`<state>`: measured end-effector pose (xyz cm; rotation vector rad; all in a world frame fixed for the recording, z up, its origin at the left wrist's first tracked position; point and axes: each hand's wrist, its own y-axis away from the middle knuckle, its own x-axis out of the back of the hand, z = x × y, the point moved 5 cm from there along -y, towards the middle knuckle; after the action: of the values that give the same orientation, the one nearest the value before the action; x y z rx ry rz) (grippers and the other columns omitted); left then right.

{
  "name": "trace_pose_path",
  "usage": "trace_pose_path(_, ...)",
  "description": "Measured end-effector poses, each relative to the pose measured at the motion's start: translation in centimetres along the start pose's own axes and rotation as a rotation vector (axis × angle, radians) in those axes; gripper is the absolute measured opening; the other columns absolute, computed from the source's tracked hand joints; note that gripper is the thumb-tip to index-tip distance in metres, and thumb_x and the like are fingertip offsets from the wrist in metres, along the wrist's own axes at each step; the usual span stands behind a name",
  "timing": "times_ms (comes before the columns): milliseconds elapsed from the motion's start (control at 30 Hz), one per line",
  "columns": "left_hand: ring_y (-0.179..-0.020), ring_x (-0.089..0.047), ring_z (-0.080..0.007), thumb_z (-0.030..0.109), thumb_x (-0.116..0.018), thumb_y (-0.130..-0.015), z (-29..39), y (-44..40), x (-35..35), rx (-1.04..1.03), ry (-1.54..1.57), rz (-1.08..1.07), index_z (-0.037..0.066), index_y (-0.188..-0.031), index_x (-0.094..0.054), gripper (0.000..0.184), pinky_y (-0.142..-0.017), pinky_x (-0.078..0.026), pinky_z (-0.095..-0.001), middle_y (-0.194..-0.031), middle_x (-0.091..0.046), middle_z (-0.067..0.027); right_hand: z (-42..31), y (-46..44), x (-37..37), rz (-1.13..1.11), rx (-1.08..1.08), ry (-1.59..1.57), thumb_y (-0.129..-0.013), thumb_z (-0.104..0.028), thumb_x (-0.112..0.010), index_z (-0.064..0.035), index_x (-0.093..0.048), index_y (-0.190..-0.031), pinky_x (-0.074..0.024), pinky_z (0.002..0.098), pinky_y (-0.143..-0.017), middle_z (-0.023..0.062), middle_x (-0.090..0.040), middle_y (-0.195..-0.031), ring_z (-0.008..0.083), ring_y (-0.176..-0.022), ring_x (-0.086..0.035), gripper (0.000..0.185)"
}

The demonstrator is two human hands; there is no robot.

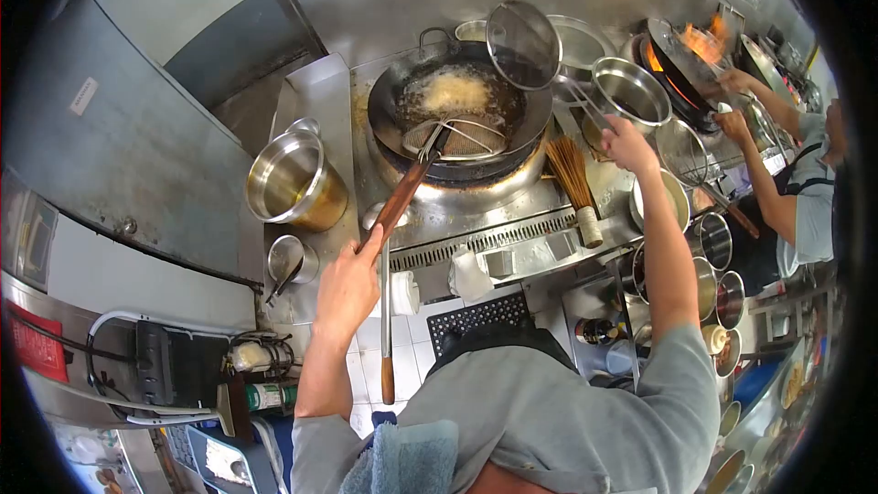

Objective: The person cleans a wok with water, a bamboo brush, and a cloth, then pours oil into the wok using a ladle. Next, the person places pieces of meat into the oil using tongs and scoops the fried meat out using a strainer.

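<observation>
My left hand (347,284) is closed round the wooden handle of a wire strainer (457,137), whose basket rests at the near side of a large black wok (389,96). Pale food (455,91) bubbles in oil behind the strainer. My right hand (629,144) grips the handle of a round mesh skimmer (523,44), held up over the wok's right rim. Below my right hand lies a bamboo brush (574,183). A long ladle with a wooden end (387,329) hangs over the front edge beside my left hand.
A steel pot with oil (297,178) and a small steel cup (293,259) stand left of the wok. On the right are a steel pot (631,91), a strainer (681,151) and several bowls. A co-worker (809,183) handles a flaming wok (681,59) at the far right.
</observation>
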<state>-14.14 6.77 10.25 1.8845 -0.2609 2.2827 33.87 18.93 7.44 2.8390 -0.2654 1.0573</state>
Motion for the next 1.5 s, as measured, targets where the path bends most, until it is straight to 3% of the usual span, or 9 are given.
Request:
trace_pose_path(367,-0.087,-0.064,-0.0406,0.011,-0.054,-0.087,0.2,1.3,0.5,0.052,0.013,0.018,0.017,-0.138,-0.045,0.052,-0.076,-0.052,-0.0466,-0.112,-0.058,-0.027,2.4,-4.8,-6.4,-0.527,-0.124,-0.677,-0.092,-0.009,-0.049,-0.0058,-0.052,-0.092,-0.0238,0.0197,-0.034,-0.0015,-0.05,-0.068,0.003,-0.044,-0.035,0.004)
trace_pose_path(667,-0.086,-0.063,-0.0407,0.009,-0.055,-0.085,-0.3,-1.1,-0.7,0.011,0.022,0.035,0.015,-0.138,-0.044,0.054,-0.076,-0.051,-0.0472,-0.111,-0.058,-0.0246,-1.3,0.5,-0.1,-0.256,0.056,-0.112,-0.092,-0.008,-0.047,-0.0017,-0.052,-0.124,-0.0321,0.025,-0.036,-0.0004,-0.05,-0.063,0.0083,-0.044,-0.042,0.033)
trace_pose_path(1067,-0.086,-0.062,-0.0408,0.009,-0.056,-0.084,0.3,-0.2,-0.2,-0.004,-0.001,0.049,0.015,-0.138,-0.044,0.056,-0.076,-0.051,-0.0478,-0.106,-0.058,-0.0233,-6.6,5.9,2.7,0.133,0.592,0.449,-0.085,-0.007,-0.054,0.0016,-0.053,-0.123,-0.0487,0.0463,-0.074,0.024,-0.065,-0.085,0.0408,-0.084,-0.063,0.039)
trace_pose_path(1167,-0.087,-0.062,-0.0411,0.008,-0.056,-0.084,0.3,0.4,-0.3,0.002,0.001,0.065,0.015,-0.138,-0.044,0.056,-0.077,-0.05,-0.0484,-0.106,-0.059,-0.0227,-7.3,3.9,-0.7,-0.033,0.374,0.518,-0.083,-0.006,-0.055,0.002,-0.055,-0.118,-0.0469,0.0497,-0.082,0.028,-0.063,-0.097,0.0438,-0.097,-0.058,0.035)
trace_pose_path(1300,-0.09,-0.059,-0.042,0.007,-0.057,-0.083,1.9,1.5,1.7,0.018,0.041,0.023,0.017,-0.137,-0.045,0.056,-0.076,-0.049,-0.0492,-0.106,-0.059,-0.021,-4.0,-2.5,-5.5,-0.148,0.412,0.594,-0.074,-0.005,-0.059,0.0016,-0.056,-0.117,-0.0508,0.0451,-0.082,0.0247,-0.064,-0.098,0.0386,-0.094,-0.063,0.044)
trace_pose_path(1367,-0.097,-0.057,-0.0428,0.002,-0.057,-0.081,2.3,1.4,2.2,0.026,0.098,-0.018,0.017,-0.136,-0.045,0.058,-0.081,-0.047,-0.0481,-0.111,-0.058,-0.0206,-4.1,-1.7,-5.9,0.153,0.599,0.563,-0.082,-0.013,-0.054,-0.0039,-0.058,-0.115,-0.0532,0.0404,-0.072,0.0155,-0.066,-0.088,0.0301,-0.083,-0.065,0.035)
trace_pose_path(1400,-0.103,-0.055,-0.0427,0.001,-0.058,-0.08,2.1,1.4,2.0,0.023,0.101,-0.046,0.016,-0.136,-0.047,0.058,-0.086,-0.046,-0.0469,-0.117,-0.057,-0.0215,-5.8,0.2,-4.8,0.081,0.418,0.468,-0.081,-0.013,-0.055,-0.0044,-0.058,-0.115,-0.0533,0.0402,-0.072,0.0145,-0.066,-0.093,0.0301,-0.086,-0.065,0.035)
trace_pose_path(1467,-0.114,-0.056,-0.0289,0.031,-0.046,-0.097,1.8,1.5,1.7,-0.339,0.019,0.044,0.0,-0.133,-0.047,0.047,-0.091,-0.046,-0.0392,-0.129,-0.054,-0.02,-6.4,2.2,-4.3,0.204,0.388,0.426,-0.078,-0.013,-0.058,-0.0043,-0.062,-0.106,-0.0535,0.0385,-0.068,0.0136,-0.067,-0.087,0.0307,-0.08,-0.065,0.03)
trace_pose_path(1500,-0.119,-0.051,-0.0353,0.039,-0.044,-0.098,1.5,1.4,1.8,-0.344,0.084,-0.038,0.0,-0.136,-0.043,0.054,-0.099,-0.041,-0.0383,-0.132,-0.051,-0.0218,-4.9,0.5,-6.1,0.137,0.43,0.468,-0.076,-0.014,-0.059,-0.003,-0.064,-0.098,-0.0531,0.0378,-0.065,0.0128,-0.067,-0.082,0.0291,-0.075,-0.065,0.025)
